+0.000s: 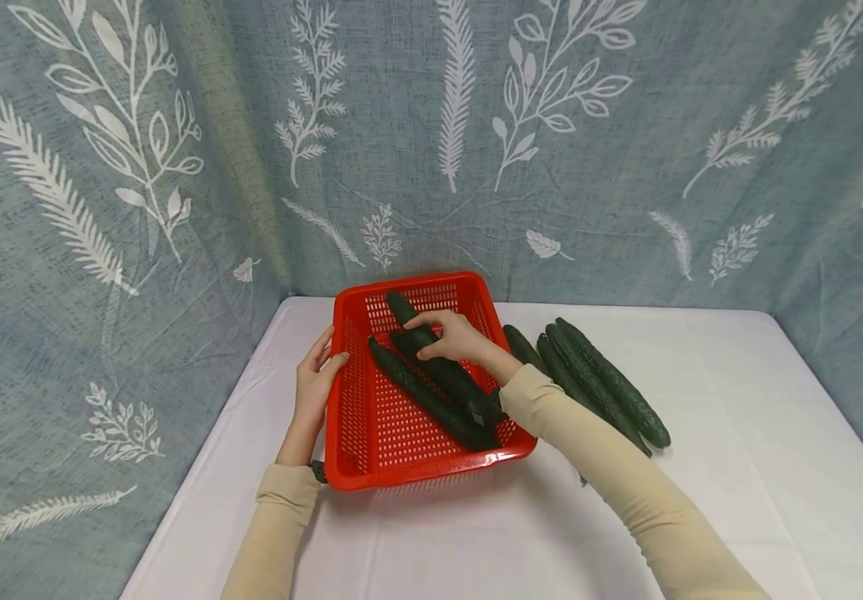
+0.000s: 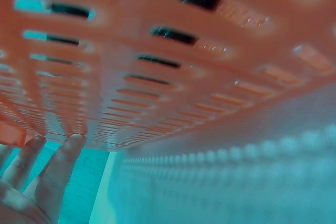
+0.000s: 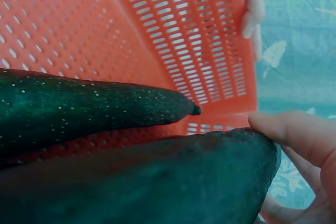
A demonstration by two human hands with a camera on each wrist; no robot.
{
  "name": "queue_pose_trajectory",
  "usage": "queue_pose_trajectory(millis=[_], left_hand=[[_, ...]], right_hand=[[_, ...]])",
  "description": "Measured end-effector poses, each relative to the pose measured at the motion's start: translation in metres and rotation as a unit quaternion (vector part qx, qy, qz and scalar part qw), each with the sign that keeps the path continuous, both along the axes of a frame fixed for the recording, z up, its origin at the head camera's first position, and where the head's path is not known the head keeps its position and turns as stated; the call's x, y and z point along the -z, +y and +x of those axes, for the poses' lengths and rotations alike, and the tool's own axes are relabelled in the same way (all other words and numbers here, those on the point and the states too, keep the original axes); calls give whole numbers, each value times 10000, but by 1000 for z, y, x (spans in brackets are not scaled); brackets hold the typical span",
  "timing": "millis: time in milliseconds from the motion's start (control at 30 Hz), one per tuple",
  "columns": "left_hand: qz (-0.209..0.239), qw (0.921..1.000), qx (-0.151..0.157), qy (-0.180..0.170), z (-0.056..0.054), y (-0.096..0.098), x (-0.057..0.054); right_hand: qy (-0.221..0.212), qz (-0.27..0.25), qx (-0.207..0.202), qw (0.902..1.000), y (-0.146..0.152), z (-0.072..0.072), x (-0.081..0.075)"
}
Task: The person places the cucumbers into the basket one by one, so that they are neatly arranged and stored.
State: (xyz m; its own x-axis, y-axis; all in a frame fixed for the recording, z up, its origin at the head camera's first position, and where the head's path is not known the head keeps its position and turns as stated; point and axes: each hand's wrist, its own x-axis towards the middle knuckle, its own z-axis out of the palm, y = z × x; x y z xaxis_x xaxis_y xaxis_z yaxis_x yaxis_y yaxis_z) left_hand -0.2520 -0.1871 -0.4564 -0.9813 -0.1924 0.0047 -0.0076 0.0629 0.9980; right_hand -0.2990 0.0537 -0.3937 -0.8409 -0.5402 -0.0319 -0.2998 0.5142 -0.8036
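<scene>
- Your work looks partway along, as a judgement: the cucumbers are divided between the red plastic basket (image 1: 431,475) and the white-covered surface (image 1: 716,392).
- Done, as far as shows: two cucumbers lie in the basket out of your grasp. The left cucumber (image 1: 431,402) slants along the floor; the middle cucumber (image 1: 401,340) lies beside it, partly hidden.
- Unfinished: the held cucumber (image 1: 403,307) is inside the basket, its far end towards the back wall, and is not yet released. Your right grip (image 1: 452,335) pinches it between thumb and fingers.
- Your left grip (image 1: 315,379) clasps the basket's left rim, thumb inside and fingers outside, probably to steady it.
- Also to be dealt with, I judge: the outer cucumbers (image 1: 615,379), lying close together on the surface just right of the basket, with neither grip on them.
- Count: one basket; three cucumbers in it, by the head view, though the right wrist view shows only two clearly; four outside, partly covered by your right sleeve (image 1: 604,467). That makes seven visible, and you cannot rule out more beneath the sleeve.
</scene>
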Motion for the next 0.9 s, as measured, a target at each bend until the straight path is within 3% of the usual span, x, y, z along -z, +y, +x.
queue_pose_trajectory(millis=[300, 700, 900], left_hand=[[57, 9999, 87, 77, 0, 0, 1], [-1, 10000, 77, -44, 1, 0, 1], [77, 9999, 138, -11, 0, -2, 0]], right_hand=[[6, 142, -12, 9999, -4, 1, 12], [-554, -391, -291, 9973, -4, 0, 23], [-618, -297, -286, 9972, -6, -1, 24]])
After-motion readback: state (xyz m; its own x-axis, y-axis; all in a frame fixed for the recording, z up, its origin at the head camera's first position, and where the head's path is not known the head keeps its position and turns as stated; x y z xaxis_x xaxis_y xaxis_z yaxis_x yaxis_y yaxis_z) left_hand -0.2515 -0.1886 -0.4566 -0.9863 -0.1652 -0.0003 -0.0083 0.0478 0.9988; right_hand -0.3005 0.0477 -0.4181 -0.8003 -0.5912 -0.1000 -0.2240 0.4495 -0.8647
